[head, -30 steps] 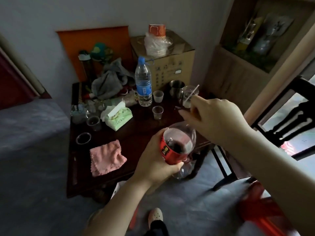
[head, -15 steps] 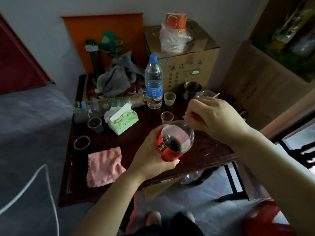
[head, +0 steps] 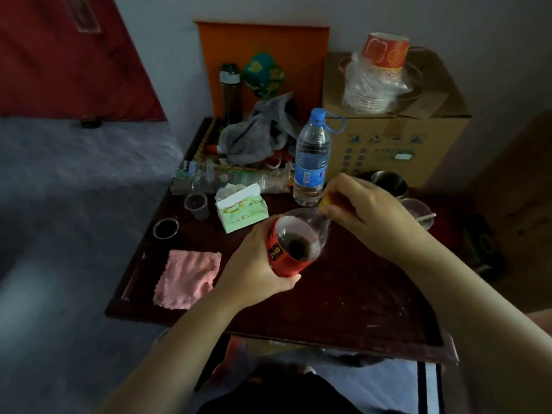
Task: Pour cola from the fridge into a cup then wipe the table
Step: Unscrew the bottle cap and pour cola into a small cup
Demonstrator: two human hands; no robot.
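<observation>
Red label paper wraps the cola bottle (head: 294, 249), and much of this bottle is hidden from me. Its lower part sits inside the left grip (head: 257, 264) and its mouth is covered by the right grip (head: 367, 216). I see only the clear shoulder and some dark cola inside. The picture is dim, so the print on the label I cannot read.

The left grip is clenched around the labelled body and holds the bottle tilted above the counter (head: 343, 294), with the neck pointing to the right grip. The right grip is curled at the neck, and its fingertips pinch a small yellow piece (head: 324, 201). I cannot tell if this is the cap.

Just left of the left grip a pink cloth (head: 186, 279) lies flat on the counter. Beyond the left grip stands a tissue pack (head: 242, 212), and further left of it a small plastic cup (head: 195, 204). Beyond the right grip stands a water bottle (head: 310, 162). To its right a steel cup (head: 388, 180) is half hidden behind the knuckles.

Compared with half a second ago, the view has come closer over the counter. The two small cups that stood past the cola bottle are now out of sight behind the right grip. The yellow piece did not show before. Both grips keep their hold as before.
</observation>
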